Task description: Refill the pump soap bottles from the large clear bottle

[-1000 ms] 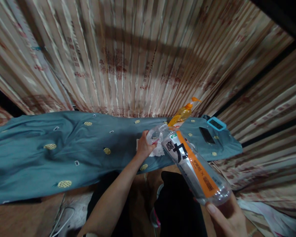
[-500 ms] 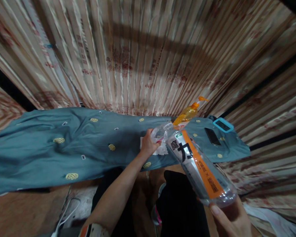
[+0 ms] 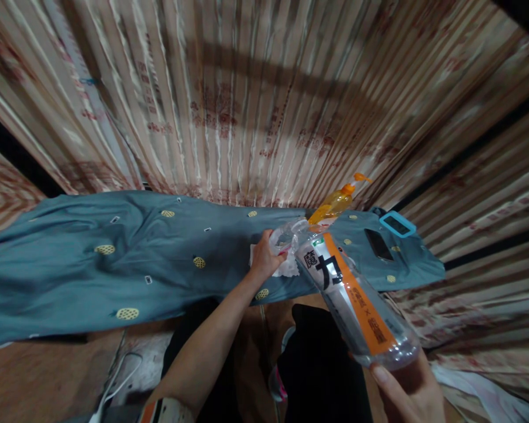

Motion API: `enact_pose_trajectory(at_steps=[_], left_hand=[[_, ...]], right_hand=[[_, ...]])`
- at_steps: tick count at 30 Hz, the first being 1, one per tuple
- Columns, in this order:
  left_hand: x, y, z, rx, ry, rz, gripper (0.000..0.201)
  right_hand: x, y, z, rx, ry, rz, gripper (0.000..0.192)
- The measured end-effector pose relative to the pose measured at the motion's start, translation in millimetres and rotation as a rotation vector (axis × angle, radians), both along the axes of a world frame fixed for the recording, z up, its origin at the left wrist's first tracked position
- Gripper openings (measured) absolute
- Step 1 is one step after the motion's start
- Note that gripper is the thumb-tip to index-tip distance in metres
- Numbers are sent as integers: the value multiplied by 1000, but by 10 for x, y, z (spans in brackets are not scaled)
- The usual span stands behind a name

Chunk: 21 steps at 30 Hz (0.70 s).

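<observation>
The right hand (image 3: pixel 408 390) grips the base of a clear plastic bottle (image 3: pixel 350 294), fingers curled under it and the thumb laid along its side. The bottle is tilted, its neck pointing up and away toward the blue cloth (image 3: pixel 114 258), and it carries an orange and white label with black characters. The left hand (image 3: pixel 264 258) reaches out to the bottle's neck, fingers closed around the top end there, though the blur hides whether they pinch a cap. Just under that hand, on the cloth, lies a white tissue (image 3: pixel 286 267). Behind the bottle's neck stands an orange pump bottle (image 3: pixel 337 202), leaning toward the right. Farther right of the bottle's neck a dark phone (image 3: pixel 378 244) lies flat on the cloth, and just beyond it sits a small device with a light blue frame (image 3: pixel 397 223). A striped curtain (image 3: pixel 247 106) hangs behind the cloth. Below the bottle, dark trousers (image 3: pixel 321 364) show, and a white cable (image 3: pixel 114 382) trails on the floor well to the left.
</observation>
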<state>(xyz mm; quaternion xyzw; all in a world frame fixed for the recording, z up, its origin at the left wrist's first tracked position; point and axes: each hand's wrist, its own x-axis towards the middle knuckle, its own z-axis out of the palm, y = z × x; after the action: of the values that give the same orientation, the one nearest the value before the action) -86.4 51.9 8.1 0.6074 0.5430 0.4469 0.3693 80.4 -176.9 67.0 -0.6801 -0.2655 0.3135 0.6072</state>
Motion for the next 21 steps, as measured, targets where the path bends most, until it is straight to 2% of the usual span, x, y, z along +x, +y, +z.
enact_pose_trajectory(at_steps=[9,16,21], left_hand=[[15,14,-49,34,-20,-6,71],[21,9,-4,1,12,-5,63],[16,7,12,-8,21,-11,62]], right_hand=[[18,7,-36,16,19,-15,83],[-14,1,6,16,-20,15,77],[27,-10,-32,-5,-36,30,74]])
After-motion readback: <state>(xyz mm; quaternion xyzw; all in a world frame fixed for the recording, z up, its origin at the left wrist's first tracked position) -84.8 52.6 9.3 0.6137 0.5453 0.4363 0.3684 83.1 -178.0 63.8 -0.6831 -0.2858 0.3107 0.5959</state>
